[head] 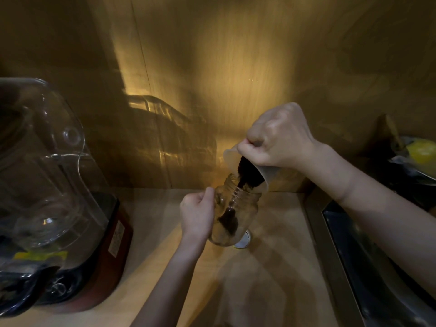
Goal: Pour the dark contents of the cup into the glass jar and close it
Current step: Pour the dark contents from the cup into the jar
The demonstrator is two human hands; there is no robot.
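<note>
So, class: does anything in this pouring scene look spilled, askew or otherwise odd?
Nothing spilled that shows. The glass jar is tilted in the left hand, deliberately, to meet the cup tipped by the right hand.

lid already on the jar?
No, the glass jar is open-mouthed while the right hand tips the cup into it.

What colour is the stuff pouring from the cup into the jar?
Very dark brown, almost black, in the head view: contents fall from the cup into the clear jar.
</note>
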